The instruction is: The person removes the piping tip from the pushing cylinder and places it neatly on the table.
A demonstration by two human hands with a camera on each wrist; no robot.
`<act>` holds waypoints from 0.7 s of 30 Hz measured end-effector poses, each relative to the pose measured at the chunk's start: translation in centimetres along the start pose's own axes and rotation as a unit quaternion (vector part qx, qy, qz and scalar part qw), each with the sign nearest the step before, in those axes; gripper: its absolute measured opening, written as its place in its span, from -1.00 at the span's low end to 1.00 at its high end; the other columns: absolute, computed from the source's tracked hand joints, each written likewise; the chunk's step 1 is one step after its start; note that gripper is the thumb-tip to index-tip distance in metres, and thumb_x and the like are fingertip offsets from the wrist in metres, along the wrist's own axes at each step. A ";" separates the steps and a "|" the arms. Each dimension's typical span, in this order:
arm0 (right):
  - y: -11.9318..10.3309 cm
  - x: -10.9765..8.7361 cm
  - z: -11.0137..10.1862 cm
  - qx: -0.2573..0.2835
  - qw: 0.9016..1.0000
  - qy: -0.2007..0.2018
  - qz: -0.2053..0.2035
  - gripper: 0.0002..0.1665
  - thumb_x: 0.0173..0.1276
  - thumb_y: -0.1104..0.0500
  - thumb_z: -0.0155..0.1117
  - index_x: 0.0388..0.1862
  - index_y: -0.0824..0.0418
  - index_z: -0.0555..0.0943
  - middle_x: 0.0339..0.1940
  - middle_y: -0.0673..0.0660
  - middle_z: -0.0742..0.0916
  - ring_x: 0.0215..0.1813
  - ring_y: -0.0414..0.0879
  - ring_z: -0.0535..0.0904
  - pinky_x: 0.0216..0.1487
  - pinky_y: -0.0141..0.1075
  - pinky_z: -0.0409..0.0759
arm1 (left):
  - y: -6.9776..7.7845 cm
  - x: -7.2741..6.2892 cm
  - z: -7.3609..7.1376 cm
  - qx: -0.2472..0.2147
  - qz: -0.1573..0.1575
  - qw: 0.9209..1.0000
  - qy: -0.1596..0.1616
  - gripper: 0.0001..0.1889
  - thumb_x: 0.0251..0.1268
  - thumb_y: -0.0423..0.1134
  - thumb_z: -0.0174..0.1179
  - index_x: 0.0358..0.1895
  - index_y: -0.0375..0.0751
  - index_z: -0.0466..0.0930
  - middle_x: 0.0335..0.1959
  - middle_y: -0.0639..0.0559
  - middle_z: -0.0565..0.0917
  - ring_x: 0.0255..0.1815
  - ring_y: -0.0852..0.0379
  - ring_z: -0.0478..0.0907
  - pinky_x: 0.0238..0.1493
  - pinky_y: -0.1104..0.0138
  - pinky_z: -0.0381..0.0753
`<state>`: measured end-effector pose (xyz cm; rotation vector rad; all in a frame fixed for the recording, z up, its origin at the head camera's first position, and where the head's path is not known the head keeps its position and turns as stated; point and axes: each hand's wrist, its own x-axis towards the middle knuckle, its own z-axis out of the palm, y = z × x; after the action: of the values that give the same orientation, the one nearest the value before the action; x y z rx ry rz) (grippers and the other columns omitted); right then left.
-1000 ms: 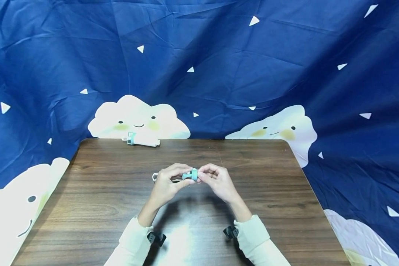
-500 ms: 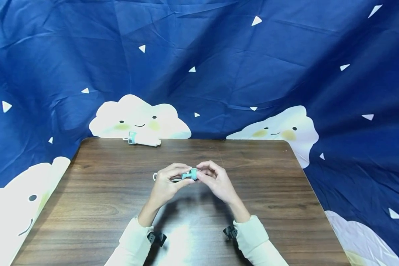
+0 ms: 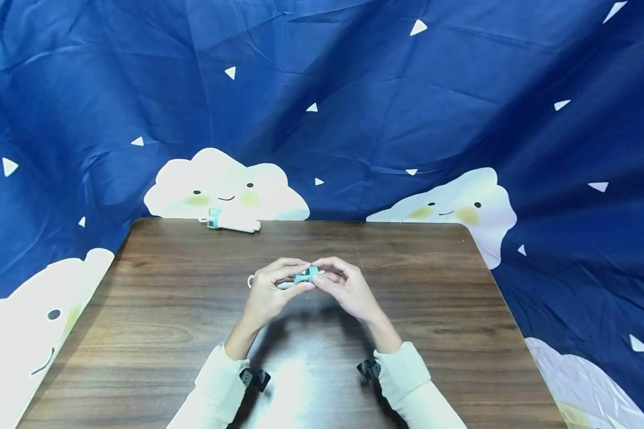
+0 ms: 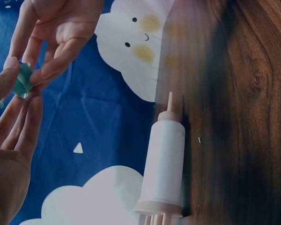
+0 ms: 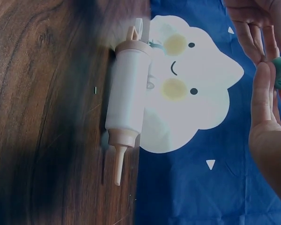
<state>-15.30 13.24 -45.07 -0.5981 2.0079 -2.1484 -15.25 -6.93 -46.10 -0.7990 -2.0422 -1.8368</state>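
A small teal plastic piece (image 3: 303,277), with a ring-like right end and a narrower left part, is held in the air between the hands. My left hand (image 3: 266,292) pinches its left part between thumb and fingers. On its right end, the fingertips and thumb of my right hand (image 3: 352,293) grip it. In the left wrist view the teal piece (image 4: 22,80) is partly covered by fingers. Below the hands lies a white syringe-like tube (image 4: 164,161) with a thin pale nozzle and a flanged end; the left hand mostly hides it in the head view.
A second white tube with a teal collar (image 3: 213,218) lies at the far left edge of the brown wooden table (image 3: 424,286). Behind the table hangs a blue cloth (image 3: 343,71) printed with white clouds. Each sleeve carries a black wrist camera (image 3: 254,379).
My right hand has shifted slightly left, its fingertips closing further over the teal piece's right end. The left hand keeps its hold, and the tubes have not moved on the table.
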 end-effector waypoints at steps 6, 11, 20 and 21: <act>-0.1 0.0 -0.1 0.003 1.000 -0.002 -0.006 -0.64 0.44 0.39 0.26 0.17 0.49 0.52 0.08 0.52 0.61 -0.07 -0.11 0.75 -0.05 -0.17 0.72 | 0.1 0.2 0.2 0.015 -0.007 1.000 0.006 -0.60 -0.06 -0.55 0.53 -0.05 -0.45 0.75 -0.04 -0.20 0.73 -0.10 -0.05 0.71 -0.15 0.24 0.73; -0.2 -0.1 -0.2 -0.011 1.000 0.006 -0.004 -0.65 0.43 0.40 0.27 0.16 0.48 0.54 0.08 0.44 0.64 -0.04 -0.10 0.73 -0.03 -0.13 0.71 | 1.8 0.5 0.0 0.010 0.010 1.000 0.002 -0.65 -0.05 -0.63 0.49 -0.10 -0.53 0.73 -0.11 -0.29 0.74 -0.14 -0.24 0.71 -0.17 0.23 0.74; -0.3 -0.5 -0.6 -0.037 0.999 0.026 0.007 -0.66 0.42 0.36 0.32 0.13 0.44 0.58 0.00 0.34 0.68 -0.08 -0.05 0.73 -0.01 -0.09 0.71 | 3.0 0.4 -0.8 0.037 0.013 0.999 0.034 -0.66 -0.07 -0.62 0.51 -0.12 -0.51 0.74 -0.26 -0.37 0.69 -0.33 -0.18 0.64 -0.37 0.25 0.67; -0.3 -0.6 -0.8 -0.039 0.999 0.028 0.006 -0.66 0.42 0.36 0.32 0.13 0.44 0.58 0.00 0.35 0.69 -0.07 0.00 0.74 -0.01 -0.07 0.70 | 3.1 0.4 -0.8 0.045 0.009 0.998 0.040 -0.65 -0.08 -0.61 0.51 -0.13 -0.51 0.74 -0.28 -0.38 0.67 -0.37 -0.21 0.60 -0.40 0.27 0.63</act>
<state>-15.02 14.20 -44.94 -0.5416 2.1273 -2.1118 -13.91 -7.52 -43.24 -0.7057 -2.0445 -1.7267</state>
